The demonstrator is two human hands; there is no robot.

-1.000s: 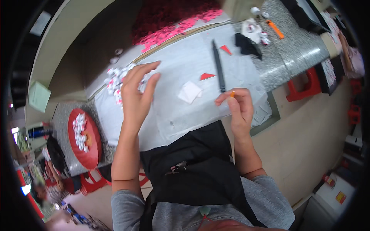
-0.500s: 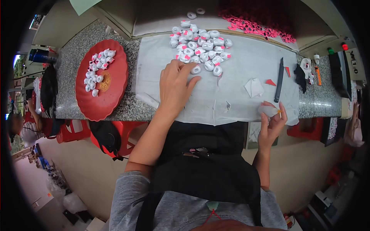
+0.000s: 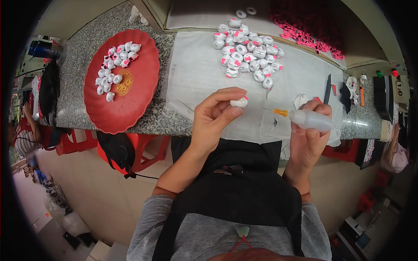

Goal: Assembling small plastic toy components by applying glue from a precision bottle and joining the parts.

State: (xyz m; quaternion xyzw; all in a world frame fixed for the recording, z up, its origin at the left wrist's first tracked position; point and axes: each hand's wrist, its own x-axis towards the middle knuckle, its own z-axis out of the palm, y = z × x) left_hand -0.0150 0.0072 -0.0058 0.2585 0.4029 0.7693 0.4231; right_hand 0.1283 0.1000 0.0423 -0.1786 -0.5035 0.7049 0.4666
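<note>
Between the thumb and fingers of my left hand (image 3: 214, 118) is a small white piece (image 3: 239, 102) with a pink spot, raised over the near part of the white sheet (image 3: 191, 61). My right hand (image 3: 310, 138) grips a translucent squeeze bottle (image 3: 314, 120) with an orange needle tip (image 3: 280, 112). The needle points left at the white piece, with a gap between them. Beyond my hands lies a heap of similar white pieces (image 3: 260, 52), several with pink patches. More of them rest in a red scalloped plate (image 3: 98, 106) on the left.
A pile of pink and black bits (image 3: 311, 41) lies on the shelf behind. To the right are a dark flat tool (image 3: 328, 89), a black cloth scrap (image 3: 345, 98) and an orange pen-like stick (image 3: 362, 95). A red stool (image 3: 148, 148) stands below the speckled counter (image 3: 170, 126).
My left hand has picked a white piece from the heap and drawn it nearer. My right hand has raised the bottle, its needle now turned left. The view has shifted slightly.
</note>
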